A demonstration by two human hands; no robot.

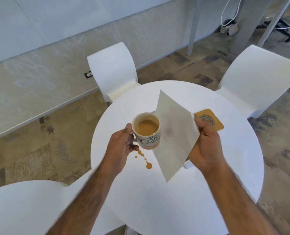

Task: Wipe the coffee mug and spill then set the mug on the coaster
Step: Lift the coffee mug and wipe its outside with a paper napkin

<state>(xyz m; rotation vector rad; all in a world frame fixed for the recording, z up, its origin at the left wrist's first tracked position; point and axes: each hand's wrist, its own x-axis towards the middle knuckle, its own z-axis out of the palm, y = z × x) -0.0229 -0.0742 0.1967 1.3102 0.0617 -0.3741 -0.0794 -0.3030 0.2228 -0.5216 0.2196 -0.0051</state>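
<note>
Head view. A round white table (208, 167) fills the centre of the frame, ringed by three white chairs: one at the far side (112, 70), one at the upper right (259, 78), and one at the lower left (27, 206).

The left hand (122, 148) is closed around the handle side of the coffee mug (146, 131), thumb at the rim and fingers curled beneath. The mug is held upright above the tabletop, clear of its surface. It is cream-coloured with dark script lettering on its wall and a tan band at the base, and it holds light brown coffee.

The right hand (207, 143) pinches one edge of an unfolded white paper napkin (173, 133), thumb on top and fingers bunched against it. The sheet stands tilted beside the mug, and its near edge overlaps the mug's right wall (whether it actually touches cannot be told).

The spill (145, 158), a trail of small brown drops ending in a larger blot, lies on the table just below the mug and left of the napkin's lower corner.

The coaster (208, 118), square and tan with a round mesh centre, lies flat on the table beyond the right hand, partly hidden by napkin and knuckles.
</note>
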